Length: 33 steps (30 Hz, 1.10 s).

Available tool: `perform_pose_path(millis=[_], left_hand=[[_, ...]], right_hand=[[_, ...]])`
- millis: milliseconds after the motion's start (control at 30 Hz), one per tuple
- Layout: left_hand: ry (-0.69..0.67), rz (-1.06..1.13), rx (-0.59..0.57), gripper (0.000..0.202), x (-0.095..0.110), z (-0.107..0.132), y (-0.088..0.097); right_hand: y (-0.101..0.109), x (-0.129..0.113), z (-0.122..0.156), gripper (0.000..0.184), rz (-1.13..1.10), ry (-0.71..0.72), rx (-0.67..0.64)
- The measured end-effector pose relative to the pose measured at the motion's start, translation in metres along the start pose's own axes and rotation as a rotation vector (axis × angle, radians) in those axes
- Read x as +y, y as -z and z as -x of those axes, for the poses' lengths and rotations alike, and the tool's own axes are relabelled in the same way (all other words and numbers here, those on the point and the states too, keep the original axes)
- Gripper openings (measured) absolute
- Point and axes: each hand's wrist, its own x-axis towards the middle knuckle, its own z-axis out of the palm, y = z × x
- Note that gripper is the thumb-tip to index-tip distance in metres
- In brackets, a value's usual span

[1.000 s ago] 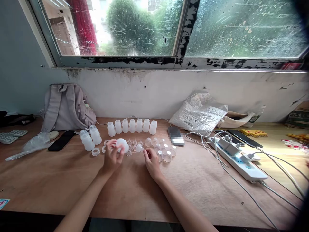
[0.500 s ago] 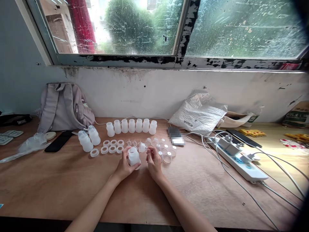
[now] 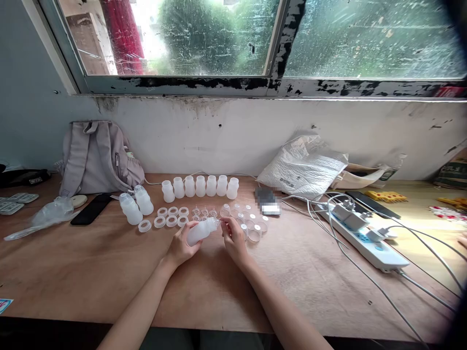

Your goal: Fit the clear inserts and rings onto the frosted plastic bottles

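My left hand grips a small translucent white bottle, tilted with its neck pointing right. My right hand is closed at the bottle's neck, pinching a small clear nipple part against it. Just behind the hands lie several white rings, small clear nipples and clear caps. A row of several open bottles stands farther back. Two capped bottles stand to the left.
A grey backpack, a black phone and a crumpled clear bag sit at the left. A white plastic bag, a power strip with cables and another phone lie on the right of the wooden table.
My left hand carried the bottle from the ring area to the centre and tilted it sideways. My right hand picked up a nipple part and brought it to the bottle's neck.
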Motion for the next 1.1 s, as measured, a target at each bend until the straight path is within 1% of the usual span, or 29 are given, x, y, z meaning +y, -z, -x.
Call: perform_pose_path(millis=[200,367,600,767,900,1100], left_hand=[[-0.100,-0.012,-0.016,0.043,0.004,0.000,0.007],[-0.147,-0.002,-0.014,0.044,0.005,-0.001,0.009],[-0.147,-0.005,-0.020,0.045,0.005,-0.001,0.011],[-0.220,0.005,-0.007,0.047,0.002,-0.001,0.010],[-0.256,0.015,0.011,0.049,0.000,-0.001,0.009],[-0.264,0.032,0.008,0.049,-0.001,-0.002,0.008]], right_hand=[[0.010,0.000,-0.007,0.015,-0.013,-0.004,-0.087],[0.015,-0.001,-0.008,0.015,-0.005,-0.009,-0.108],[0.016,-0.003,-0.009,0.015,0.011,0.012,-0.126],[0.016,-0.003,-0.010,0.023,0.020,0.027,-0.137],[0.016,-0.002,-0.010,0.028,0.030,0.044,-0.122],[0.016,-0.002,-0.009,0.036,0.007,0.010,-0.135]])
